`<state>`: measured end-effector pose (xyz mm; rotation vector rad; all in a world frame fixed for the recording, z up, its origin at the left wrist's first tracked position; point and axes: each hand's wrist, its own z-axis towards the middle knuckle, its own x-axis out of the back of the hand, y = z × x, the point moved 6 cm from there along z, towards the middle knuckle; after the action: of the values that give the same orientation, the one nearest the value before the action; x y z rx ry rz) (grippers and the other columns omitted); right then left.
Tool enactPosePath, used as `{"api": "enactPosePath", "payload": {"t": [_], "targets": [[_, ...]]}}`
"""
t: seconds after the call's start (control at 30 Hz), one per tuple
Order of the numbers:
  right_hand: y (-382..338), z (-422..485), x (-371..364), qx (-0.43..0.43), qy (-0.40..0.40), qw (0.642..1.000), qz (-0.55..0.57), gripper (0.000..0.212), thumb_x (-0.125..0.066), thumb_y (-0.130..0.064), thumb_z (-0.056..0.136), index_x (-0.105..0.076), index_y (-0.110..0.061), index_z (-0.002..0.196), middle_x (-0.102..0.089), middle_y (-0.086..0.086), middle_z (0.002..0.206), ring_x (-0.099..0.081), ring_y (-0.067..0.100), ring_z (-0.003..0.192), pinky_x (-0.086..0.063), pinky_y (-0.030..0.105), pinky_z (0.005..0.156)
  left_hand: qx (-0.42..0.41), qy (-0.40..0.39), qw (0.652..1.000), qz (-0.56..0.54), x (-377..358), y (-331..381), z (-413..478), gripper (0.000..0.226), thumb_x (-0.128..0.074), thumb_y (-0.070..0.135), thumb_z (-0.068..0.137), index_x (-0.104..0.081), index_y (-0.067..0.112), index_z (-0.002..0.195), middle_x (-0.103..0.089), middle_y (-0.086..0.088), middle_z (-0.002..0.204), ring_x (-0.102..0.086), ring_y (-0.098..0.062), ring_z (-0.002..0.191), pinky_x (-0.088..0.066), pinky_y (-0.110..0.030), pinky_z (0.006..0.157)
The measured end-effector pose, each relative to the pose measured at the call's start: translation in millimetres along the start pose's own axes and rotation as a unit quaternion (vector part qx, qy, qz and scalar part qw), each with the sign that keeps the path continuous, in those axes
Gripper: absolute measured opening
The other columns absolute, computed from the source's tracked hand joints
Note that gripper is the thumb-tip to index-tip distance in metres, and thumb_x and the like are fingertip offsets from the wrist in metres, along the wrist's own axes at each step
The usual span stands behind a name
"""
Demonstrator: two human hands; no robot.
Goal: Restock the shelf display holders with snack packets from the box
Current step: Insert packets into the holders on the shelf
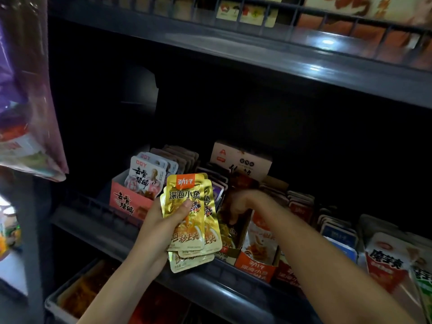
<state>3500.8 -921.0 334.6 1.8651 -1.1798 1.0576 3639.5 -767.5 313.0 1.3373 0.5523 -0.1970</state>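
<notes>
Bare forearms (pixel 327 265) lead to a bare left hand (pixel 161 228) and right hand (pixel 236 206) (thumbnail (pixel 187 203) short, it seems).

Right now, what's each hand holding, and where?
Left hand grips the gold packets mid-body, thumb across the front. Right hand reaches into a display holder; any hold cannot be told.

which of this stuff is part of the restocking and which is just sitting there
In the job:
gold packets held in left hand
right hand reaching into gold holder

Just there:
pink box
white carton
purple bag
</notes>
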Motion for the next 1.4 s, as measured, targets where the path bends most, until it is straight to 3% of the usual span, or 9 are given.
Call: {"api": "enactPosePath", "payload": {"t": [0.13, 0.33, 0.47, 0.57, 0.63, 0.77, 1.0, 1.2, 1.4], "targets": [[-2, 11, -16, -0.002, 0.000, 1.000, 0.011, 0.084, -0.082, -0.032, 0.070, -0.042, -0.010, 0.141, -0.045, 0.005, 0.143, -0.043, 0.027, 0.130, -0.039, 0.035, 0.105, 0.004, -0.006, 1.000, -0.002, 2, -1, 1, 0.030, -0.063, 0.020, 0.086, -0.059, 0.018, 0.116, -0.073, -0.006, 0.101, -0.071, -0.025, 0.089, -0.058, -0.035, 0.067], [-1, 11, -21, 0.010, 0.014, 0.999, 0.042, 0.090, -0.087, -0.027, 0.064, -0.042, -0.009, 0.140, -0.047, 0.004, 0.141, -0.043, 0.028, 0.131, -0.038, 0.036, 0.108, 0.010, -0.005, 1.000, 0.002, 9, -4, 2, 0.031, -0.064, 0.021, 0.085, -0.059, 0.016, 0.116, -0.073, -0.009, 0.101, -0.071, -0.026, 0.089, -0.059, -0.033, 0.064], [3, 0, -6, 0.017, 0.070, 0.996, 0.044, 0.070, -0.076, -0.013, 0.076, -0.044, -0.007, 0.138, -0.049, 0.009, 0.138, -0.044, 0.028, 0.128, -0.040, 0.034, 0.099, 0.014, 0.004, 1.000, -0.001, 10, -3, 2, 0.033, -0.064, 0.021, 0.085, -0.059, 0.015, 0.117, -0.073, -0.008, 0.100, -0.071, -0.025, 0.087, -0.058, -0.031, 0.061], [9, -8, 5, 0.015, 0.102, 0.994, 0.024, 0.045, -0.069, -0.017, 0.084, -0.056, -0.007, 0.127, -0.058, 0.011, 0.126, -0.054, 0.025, 0.114, -0.043, 0.029, 0.082, 0.014, 0.003, 1.000, -0.001, 9, -2, 2, 0.033, -0.065, 0.021, 0.085, -0.059, 0.015, 0.116, -0.073, -0.008, 0.101, -0.071, -0.025, 0.088, -0.058, -0.031, 0.061], [14, -14, 15, 0.022, 0.146, 0.988, 0.049, 0.036, -0.073, -0.012, 0.080, -0.064, -0.011, 0.115, -0.062, 0.007, 0.113, -0.058, 0.021, 0.101, -0.047, 0.027, 0.074, 0.013, -0.001, 1.000, -0.001, 8, -2, 1, 0.032, -0.064, 0.021, 0.085, -0.060, 0.015, 0.117, -0.072, -0.009, 0.103, -0.071, -0.025, 0.089, -0.058, -0.031, 0.062], [22, -29, 31, 0.056, 0.197, 0.968, 0.144, 0.028, -0.073, 0.000, 0.074, -0.068, -0.011, 0.099, -0.062, 0.002, 0.101, -0.058, 0.017, 0.096, -0.049, 0.027, 0.073, 0.009, 0.003, 1.000, 0.000, 5, 1, 2, 0.032, -0.064, 0.020, 0.085, -0.059, 0.015, 0.117, -0.072, -0.008, 0.103, -0.071, -0.025, 0.090, -0.058, -0.031, 0.062], [38, -47, 53, 0.100, 0.274, 0.938, 0.186, 0.009, -0.072, -0.009, 0.079, -0.072, -0.015, 0.086, -0.060, -0.007, 0.087, -0.058, 0.012, 0.090, -0.046, 0.026, 0.080, -0.005, 0.005, 1.000, 0.001, -5, 7, 1, 0.032, -0.064, 0.019, 0.086, -0.059, 0.015, 0.117, -0.073, -0.008, 0.100, -0.072, -0.024, 0.086, -0.056, -0.027, 0.057], [44, -49, 55, 0.082, 0.352, 0.915, 0.179, 0.007, -0.069, -0.016, 0.084, -0.072, -0.020, 0.088, -0.067, -0.001, 0.108, -0.060, 0.018, 0.103, -0.046, 0.028, 0.085, -0.018, 0.001, 1.000, 0.011, -21, 10, 1, 0.019, -0.063, 0.017, 0.087, -0.059, 0.024, 0.104, -0.074, -0.001, 0.094, -0.072, -0.018, 0.082, -0.056, -0.025, 0.056], [50, -49, 46, 0.051, 0.355, 0.926, 0.114, 0.022, -0.059, -0.020, 0.092, -0.066, -0.020, 0.113, -0.061, 0.001, 0.123, -0.056, 0.020, 0.114, -0.043, 0.030, 0.094, -0.036, 0.010, 0.998, 0.048, -29, 12, 10, 0.022, -0.065, 0.019, 0.087, -0.058, 0.024, 0.107, -0.072, -0.001, 0.102, -0.071, -0.017, 0.088, -0.056, -0.027, 0.065]]}}
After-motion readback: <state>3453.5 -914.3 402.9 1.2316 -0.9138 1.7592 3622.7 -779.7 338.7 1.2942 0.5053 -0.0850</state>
